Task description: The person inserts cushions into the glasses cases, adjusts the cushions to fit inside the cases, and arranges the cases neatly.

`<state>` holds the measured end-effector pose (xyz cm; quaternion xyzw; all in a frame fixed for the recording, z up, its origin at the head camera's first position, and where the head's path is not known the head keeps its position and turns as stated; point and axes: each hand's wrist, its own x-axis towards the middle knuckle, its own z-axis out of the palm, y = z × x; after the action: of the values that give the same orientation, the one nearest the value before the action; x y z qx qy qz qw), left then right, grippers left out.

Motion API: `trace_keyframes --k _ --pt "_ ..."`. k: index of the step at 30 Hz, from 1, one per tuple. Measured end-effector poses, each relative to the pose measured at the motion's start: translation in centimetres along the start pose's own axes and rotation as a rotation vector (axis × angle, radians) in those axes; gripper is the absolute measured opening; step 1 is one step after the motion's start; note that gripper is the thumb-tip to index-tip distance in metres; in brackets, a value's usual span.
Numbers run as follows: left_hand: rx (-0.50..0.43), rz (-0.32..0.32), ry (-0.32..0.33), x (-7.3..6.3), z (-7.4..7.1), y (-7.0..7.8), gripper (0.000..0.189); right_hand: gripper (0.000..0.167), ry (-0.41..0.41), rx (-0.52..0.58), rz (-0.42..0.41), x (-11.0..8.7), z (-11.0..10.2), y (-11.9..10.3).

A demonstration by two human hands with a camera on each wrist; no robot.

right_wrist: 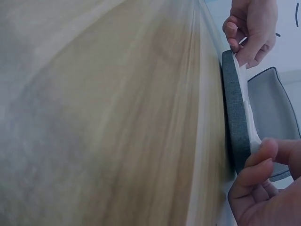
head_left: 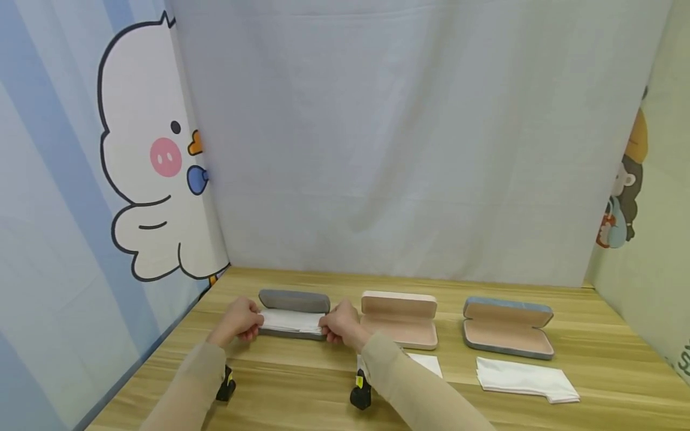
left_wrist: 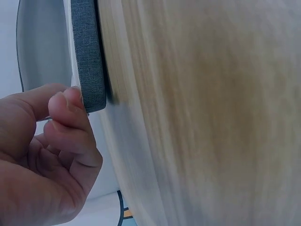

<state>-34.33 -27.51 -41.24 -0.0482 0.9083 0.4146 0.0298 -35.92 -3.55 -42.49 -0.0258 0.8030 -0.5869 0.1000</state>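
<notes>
A folded white cloth (head_left: 291,321) lies across the lower half of an open grey glasses case (head_left: 294,300) at the left of the table. My left hand (head_left: 244,318) pinches the cloth's left end between thumb and fingers. At the other end my right hand (head_left: 343,324) pinches it, fingertips right at the case rim. In the right wrist view, the cloth (right_wrist: 249,120) shows as a white strip along the top of the case's grey wall (right_wrist: 235,110). The left wrist view has the left fingertips against the corner of the case (left_wrist: 88,56).
An open pink glasses case (head_left: 399,321) stands in the middle and an open blue one (head_left: 508,326) at the right. One folded white cloth (head_left: 525,380) lies before the blue case; another (head_left: 428,363) is partly hidden by the right sleeve. A grey curtain (head_left: 404,143) hangs behind.
</notes>
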Motion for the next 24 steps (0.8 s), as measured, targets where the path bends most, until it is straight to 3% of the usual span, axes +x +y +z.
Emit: trace_keyframes --k 8,16,20,24 --pt "0.069 0.037 0.030 0.2 0.1 -0.3 0.001 0.033 0.004 -0.068 -0.040 -0.2 0.1 -0.2" --pt "0.047 0.008 0.032 0.5 0.2 -1.0 0.037 0.032 0.016 -0.114 -0.018 0.0 0.2 -0.3" --pt "0.013 -0.011 -0.004 0.5 0.0 -1.2 0.030 0.033 0.011 -0.155 -0.022 0.0 0.1 -0.4" --pt "-0.038 -0.015 -0.096 0.3 -0.6 -1.6 0.025 0.042 -0.027 -0.197 -0.049 0.0 -0.3 -0.5"
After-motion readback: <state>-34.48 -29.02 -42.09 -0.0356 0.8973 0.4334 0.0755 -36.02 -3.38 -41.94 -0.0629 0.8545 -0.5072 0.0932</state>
